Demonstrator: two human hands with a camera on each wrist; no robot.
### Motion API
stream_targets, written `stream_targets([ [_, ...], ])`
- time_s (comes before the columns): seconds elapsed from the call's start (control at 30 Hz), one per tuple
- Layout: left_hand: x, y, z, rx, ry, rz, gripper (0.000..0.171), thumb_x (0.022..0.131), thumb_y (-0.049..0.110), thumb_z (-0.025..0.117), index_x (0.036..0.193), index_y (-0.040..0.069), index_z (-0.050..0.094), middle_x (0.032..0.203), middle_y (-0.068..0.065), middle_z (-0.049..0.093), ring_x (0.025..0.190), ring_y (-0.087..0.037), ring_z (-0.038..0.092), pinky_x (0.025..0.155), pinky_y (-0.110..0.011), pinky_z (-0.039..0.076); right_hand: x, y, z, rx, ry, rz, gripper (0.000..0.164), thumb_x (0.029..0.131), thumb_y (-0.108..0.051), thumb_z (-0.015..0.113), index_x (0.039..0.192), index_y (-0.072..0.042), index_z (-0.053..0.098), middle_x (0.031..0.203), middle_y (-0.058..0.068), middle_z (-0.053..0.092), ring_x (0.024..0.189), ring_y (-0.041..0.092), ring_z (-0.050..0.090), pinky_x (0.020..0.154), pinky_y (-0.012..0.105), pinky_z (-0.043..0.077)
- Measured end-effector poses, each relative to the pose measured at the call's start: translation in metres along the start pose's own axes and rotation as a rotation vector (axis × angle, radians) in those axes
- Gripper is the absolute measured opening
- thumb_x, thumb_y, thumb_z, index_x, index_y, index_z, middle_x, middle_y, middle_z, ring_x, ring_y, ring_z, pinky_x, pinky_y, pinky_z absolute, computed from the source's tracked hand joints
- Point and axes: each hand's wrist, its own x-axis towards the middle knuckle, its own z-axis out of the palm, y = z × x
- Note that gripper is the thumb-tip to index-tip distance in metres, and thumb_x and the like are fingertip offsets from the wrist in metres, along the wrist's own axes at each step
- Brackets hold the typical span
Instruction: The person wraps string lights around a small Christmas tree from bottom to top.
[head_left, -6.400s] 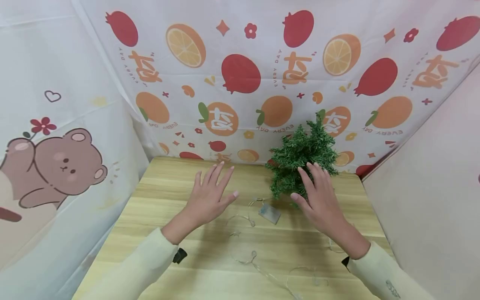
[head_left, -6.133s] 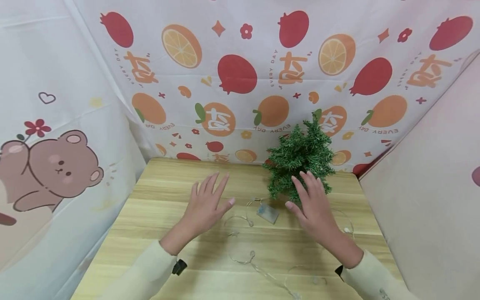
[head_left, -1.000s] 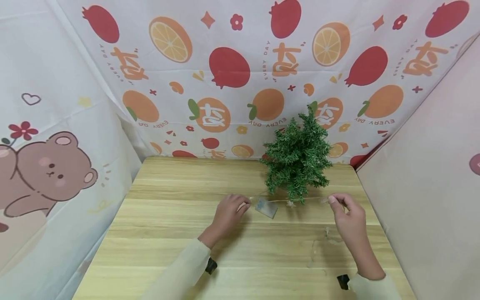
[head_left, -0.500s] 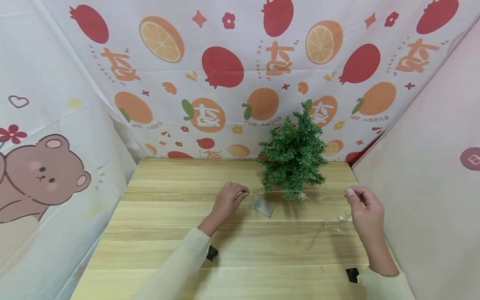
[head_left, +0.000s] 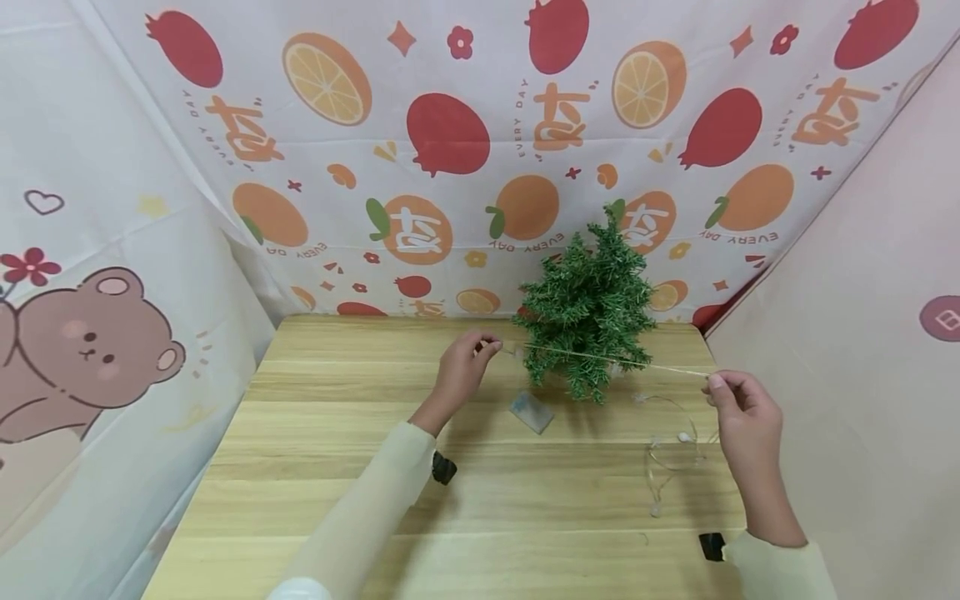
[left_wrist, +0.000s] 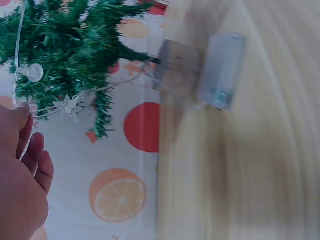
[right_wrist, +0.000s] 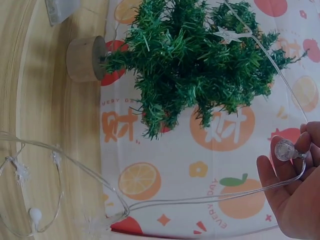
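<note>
A small green artificial Christmas tree (head_left: 588,308) stands upright at the back of the table on a round wooden base (right_wrist: 85,59). My left hand (head_left: 463,367), left of the tree, pinches the clear wire of a string of fairy lights (head_left: 678,370) between thumb and fingertips. Stretched taut across the tree's front, the wire runs to my right hand (head_left: 750,425), which pinches it on the other side. A star bulb (left_wrist: 68,108) hangs beside the left fingertips, and a round bulb (right_wrist: 285,150) lies against the right fingers. The lights' battery box (head_left: 532,412) rests before the tree.
Loose loops of the lights (head_left: 667,467) trail on the table (head_left: 360,500) below my right hand. Behind the tree hangs a fruit-print cloth (head_left: 450,133); a bear-print cloth (head_left: 97,350) hangs at left and a pale one (head_left: 885,375) at right.
From open over the table, both hands have come to pinch the light string. In the last half second my left hand rose, lifting the wire up the tree's front; my right moved slightly right.
</note>
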Motion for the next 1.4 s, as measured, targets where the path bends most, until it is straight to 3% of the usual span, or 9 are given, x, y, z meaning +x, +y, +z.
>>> stream_targets([
  [0.3, 0.032, 0.016, 0.007, -0.140, 0.029, 0.000, 0.020, 0.102, 0.029, 0.061, 0.110, 0.014, 0.071, 0.102, 0.000, 0.067, 0.086, -0.016, 0.060, 0.070, -0.034, 0.050, 0.009, 0.011, -0.009, -0.055, 0.004, 0.082, 0.023, 0.102, -0.025, 0.062, 0.105, -0.002, 0.068, 0.082, -0.014, 0.066, 0.079, 0.007, 0.062, 0.071, 0.011, 0.046],
  [0.57, 0.048, 0.026, 0.018, -0.166, 0.035, 0.018, 0.015, 0.101, 0.029, 0.063, 0.106, 0.017, 0.071, 0.097, 0.002, 0.066, 0.084, -0.014, 0.060, 0.070, -0.031, 0.049, 0.014, 0.022, -0.018, -0.026, 0.018, 0.121, 0.020, 0.101, -0.020, 0.063, 0.104, -0.001, 0.069, 0.079, -0.013, 0.066, 0.075, 0.008, 0.062, 0.066, 0.012, 0.048],
  [0.73, 0.055, 0.031, 0.022, -0.223, 0.003, 0.017, 0.015, 0.101, 0.031, 0.064, 0.106, 0.018, 0.072, 0.100, 0.002, 0.066, 0.085, -0.015, 0.059, 0.073, -0.033, 0.050, 0.018, 0.028, -0.022, 0.004, 0.040, 0.135, 0.019, 0.101, -0.017, 0.063, 0.103, 0.002, 0.068, 0.077, -0.009, 0.066, 0.071, 0.008, 0.061, 0.065, 0.012, 0.049],
  [1.1, 0.056, 0.038, 0.035, -0.259, -0.044, 0.051, 0.014, 0.099, 0.024, 0.068, 0.105, 0.012, 0.073, 0.101, -0.003, 0.067, 0.084, -0.015, 0.059, 0.073, -0.030, 0.050, 0.018, 0.046, -0.034, -0.112, 0.051, 0.148, 0.024, 0.101, -0.023, 0.063, 0.105, 0.000, 0.069, 0.074, -0.020, 0.060, 0.073, 0.001, 0.057, 0.066, 0.012, 0.045],
  [1.4, 0.050, 0.037, 0.040, -0.234, -0.093, 0.042, 0.013, 0.097, 0.027, 0.070, 0.102, 0.016, 0.073, 0.100, 0.000, 0.067, 0.079, -0.016, 0.056, 0.067, -0.029, 0.047, 0.017, 0.054, -0.040, -0.124, 0.066, 0.159, 0.021, 0.101, -0.024, 0.062, 0.102, -0.004, 0.069, 0.074, -0.017, 0.060, 0.073, 0.003, 0.056, 0.067, 0.012, 0.044],
])
